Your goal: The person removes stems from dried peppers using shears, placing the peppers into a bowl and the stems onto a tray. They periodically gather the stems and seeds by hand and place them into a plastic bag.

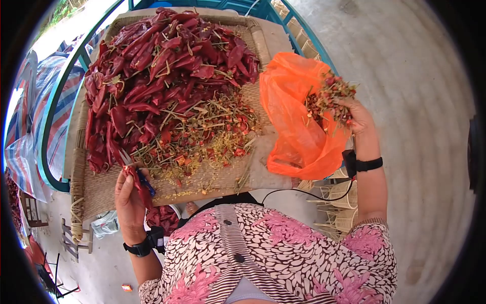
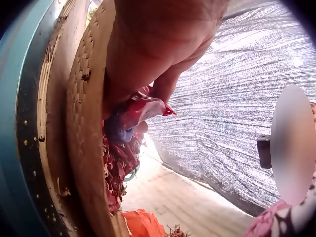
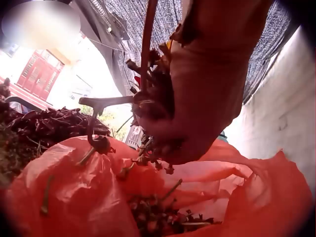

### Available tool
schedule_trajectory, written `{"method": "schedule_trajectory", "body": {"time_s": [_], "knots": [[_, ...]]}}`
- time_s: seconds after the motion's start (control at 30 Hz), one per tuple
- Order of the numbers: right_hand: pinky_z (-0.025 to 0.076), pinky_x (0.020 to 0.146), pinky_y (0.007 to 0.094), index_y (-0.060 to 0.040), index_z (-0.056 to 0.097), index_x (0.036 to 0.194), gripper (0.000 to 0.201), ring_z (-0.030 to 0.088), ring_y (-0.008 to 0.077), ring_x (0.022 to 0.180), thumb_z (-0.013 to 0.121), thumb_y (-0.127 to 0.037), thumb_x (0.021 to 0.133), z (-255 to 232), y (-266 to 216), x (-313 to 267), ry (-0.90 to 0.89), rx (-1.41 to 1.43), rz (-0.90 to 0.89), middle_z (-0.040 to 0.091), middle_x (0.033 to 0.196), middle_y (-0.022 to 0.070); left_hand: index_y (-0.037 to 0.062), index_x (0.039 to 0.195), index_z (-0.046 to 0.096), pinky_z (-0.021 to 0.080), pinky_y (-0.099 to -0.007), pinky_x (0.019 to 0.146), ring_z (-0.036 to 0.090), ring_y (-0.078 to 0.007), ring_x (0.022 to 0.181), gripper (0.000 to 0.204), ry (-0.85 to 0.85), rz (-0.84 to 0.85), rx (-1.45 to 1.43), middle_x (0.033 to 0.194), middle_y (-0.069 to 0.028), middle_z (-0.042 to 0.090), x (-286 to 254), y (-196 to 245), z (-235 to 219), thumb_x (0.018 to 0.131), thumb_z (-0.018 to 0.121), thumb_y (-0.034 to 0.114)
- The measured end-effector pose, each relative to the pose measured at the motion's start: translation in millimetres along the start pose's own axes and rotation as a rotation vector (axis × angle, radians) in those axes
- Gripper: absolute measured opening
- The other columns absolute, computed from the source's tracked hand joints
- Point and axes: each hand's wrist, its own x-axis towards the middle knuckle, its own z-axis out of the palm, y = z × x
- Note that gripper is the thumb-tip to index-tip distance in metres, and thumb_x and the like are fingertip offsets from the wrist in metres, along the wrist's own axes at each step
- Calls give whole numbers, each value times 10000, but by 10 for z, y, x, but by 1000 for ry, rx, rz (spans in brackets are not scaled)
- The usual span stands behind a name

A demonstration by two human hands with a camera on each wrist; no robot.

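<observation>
My left hand is at the front left of the woven tray. It holds a red chili pepper together with scissors that have blue handles, the blades pointing up toward the heap. In the left wrist view the pepper lies under my fingers. My right hand grips a bunch of chili stems and bits over the mouth of an orange plastic bag. Seen from the right wrist, more stems and red scraps lie inside the bag, below the hand.
A large heap of red chilies covers the tray's back and left, with cut stems and seeds in front of it. A blue metal frame runs round the tray. Below stand a container of chilies and several wicker items.
</observation>
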Motion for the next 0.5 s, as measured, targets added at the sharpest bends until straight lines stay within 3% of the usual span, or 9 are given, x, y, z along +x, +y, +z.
{"method": "schedule_trajectory", "body": {"time_s": [0.1,0.13,0.23,0.27,0.37,0.4,0.43,0.5], "knots": [[585,627,301,-7,589,1151,357,683,204,800,618,80,807,-450,331,394,65,-196,93,685,981,121,-4,1199,541,506,-324,898,618,-194,1026,300,-1,-15,3,1192,-126,599,-3,-7,-36,933,565,134],[577,688,336,-10,587,1157,401,681,230,803,651,67,769,-318,465,412,193,-196,-63,689,952,109,-5,1199,540,506,-324,897,618,-194,1027,300,-9,-24,6,1194,-127,598,2,-8,-64,934,564,134],[533,826,395,-29,589,1168,451,652,293,941,679,37,730,-365,663,603,305,-882,-400,656,1047,153,-9,1196,542,506,-326,895,618,-195,1026,299,-10,-17,-7,1191,-130,600,0,-13,-25,932,564,129],[461,935,424,-66,535,1259,579,573,350,1102,683,7,704,-357,741,630,458,-1313,-589,580,1180,205,-11,1195,543,505,-327,894,618,-195,1025,299,1,-8,-13,1189,-131,601,-8,-12,-3,931,564,127],[416,988,429,-98,456,1342,691,484,383,1204,665,12,693,-448,915,738,170,-1471,-509,508,1264,236,-30,1243,493,500,-338,918,607,-213,1043,356,-32,-41,15,1184,-137,582,-12,1,-70,940,566,140],[437,966,424,-132,393,1392,758,519,390,1165,675,-14,699,-634,818,886,-53,-1548,-455,521,1251,232,-30,1239,499,498,-348,927,608,-219,1049,348,-33,-47,3,1199,-140,578,-19,12,-54,938,565,134],[466,927,409,-153,422,1378,724,559,380,1106,695,-68,713,-607,674,841,-128,-1548,-426,545,1215,230,-23,1222,518,500,-341,915,613,-217,1039,333,-11,-40,6,1191,-142,589,-24,19,-31,929,573,126],[492,868,403,-147,454,1345,665,592,346,1051,699,-119,727,-252,293,496,-82,-1882,-299,583,1170,187,-10,1189,558,504,-327,890,625,-213,1017,305,26,-26,3,1174,-146,611,-19,10,11,911,588,110]]}}
